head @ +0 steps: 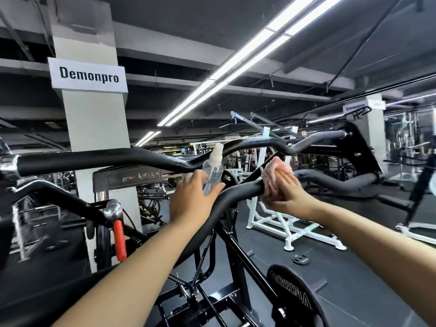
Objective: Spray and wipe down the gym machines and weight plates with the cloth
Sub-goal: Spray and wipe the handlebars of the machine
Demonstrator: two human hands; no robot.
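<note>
My left hand (192, 199) is gripping the clear spray bottle (213, 172) upright, fingers curled round its body, just in front of the black handlebar (219, 204); my right hand (286, 191) is clutching the pink cloth (274, 175), pressing it around the bar's end; a weight plate (295, 300) is sitting below, near the machine's frame.

Head camera looks forward, close over both forearms.

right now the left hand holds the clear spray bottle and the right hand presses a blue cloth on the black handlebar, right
Not quite: the cloth is pink, not blue, as the head view shows. The left hand does hold the clear spray bottle, and the right hand presses the cloth on the black handlebar.
</note>
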